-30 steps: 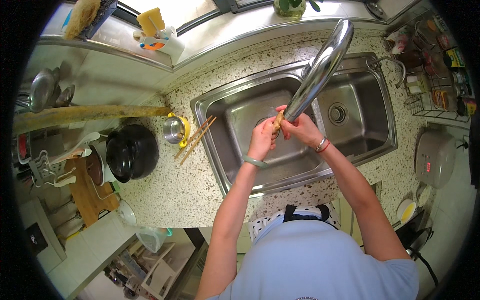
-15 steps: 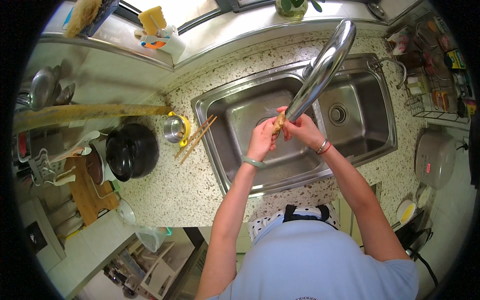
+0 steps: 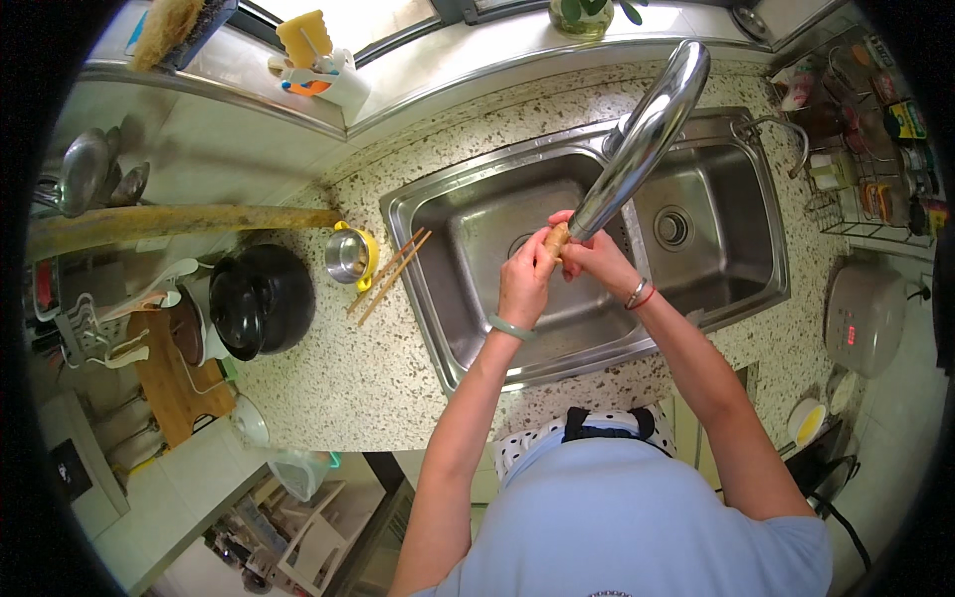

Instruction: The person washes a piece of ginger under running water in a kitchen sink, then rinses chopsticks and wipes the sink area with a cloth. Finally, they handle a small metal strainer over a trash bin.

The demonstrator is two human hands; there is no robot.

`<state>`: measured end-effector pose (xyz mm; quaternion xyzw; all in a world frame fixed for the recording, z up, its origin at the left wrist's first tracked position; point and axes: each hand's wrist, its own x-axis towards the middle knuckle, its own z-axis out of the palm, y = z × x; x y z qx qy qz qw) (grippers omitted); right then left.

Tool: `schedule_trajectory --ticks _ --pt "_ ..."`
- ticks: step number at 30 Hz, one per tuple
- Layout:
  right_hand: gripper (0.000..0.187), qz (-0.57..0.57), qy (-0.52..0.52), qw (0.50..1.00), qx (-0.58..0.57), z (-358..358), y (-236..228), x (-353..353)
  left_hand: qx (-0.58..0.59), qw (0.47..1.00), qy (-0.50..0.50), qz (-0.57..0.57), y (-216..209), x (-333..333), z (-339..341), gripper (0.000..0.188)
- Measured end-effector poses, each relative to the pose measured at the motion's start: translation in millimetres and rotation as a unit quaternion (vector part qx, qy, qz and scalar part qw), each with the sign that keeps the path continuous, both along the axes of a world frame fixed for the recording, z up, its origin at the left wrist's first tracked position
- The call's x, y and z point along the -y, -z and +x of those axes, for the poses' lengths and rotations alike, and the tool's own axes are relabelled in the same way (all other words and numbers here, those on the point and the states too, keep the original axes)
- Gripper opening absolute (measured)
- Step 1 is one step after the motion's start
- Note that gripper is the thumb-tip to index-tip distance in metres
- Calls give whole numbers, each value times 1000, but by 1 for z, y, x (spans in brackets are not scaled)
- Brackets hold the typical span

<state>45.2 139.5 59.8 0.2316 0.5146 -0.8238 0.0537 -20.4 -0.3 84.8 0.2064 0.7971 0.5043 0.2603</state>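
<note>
A knobbly tan piece of ginger root (image 3: 556, 239) is held between my two hands under the spout of the chrome faucet (image 3: 642, 139). My left hand (image 3: 525, 276) has its fingers closed round the near left side of it. My right hand (image 3: 598, 257) grips it from the right, with some fingertips hidden behind the spout and the root. Both hands are over the left basin of the steel double sink (image 3: 468, 224), whose drain is partly covered by my left fingers.
Two wooden chopsticks (image 3: 395, 279) lean on the sink's left rim beside a small yellow-handled steel cup (image 3: 348, 256). Farther left stands a black pot (image 3: 263, 301). A wire rack (image 3: 865, 224) with jars and a rice cooker (image 3: 863, 316) line the right side.
My left hand has shifted slightly right and up along the ginger, and the root has turned a little in my fingers. My right hand stays nearly in place.
</note>
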Motion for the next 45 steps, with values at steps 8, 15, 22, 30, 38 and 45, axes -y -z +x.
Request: schedule_trajectory --ticks 8,15,22,30,38,45 --pt "31 9 3 1000 -7 -6 -4 1 45 998 -35 25 12 0 4 36" --pt "27 -30 9 999 6 1 -7 -1 134 989 -46 31 5 0 7 37" --pt "20 23 2 999 23 -3 -7 8 -23 999 -29 -36 14 -5 8 38" --pt "21 -81 14 996 31 3 -14 8 120 990 -74 6 19 -1 4 37" --pt "21 -4 -26 1000 6 0 -14 9 122 989 -84 7 19 3 1 36" --pt "24 126 33 991 -16 2 -15 12 183 976 -115 -3 18 2 1 35"
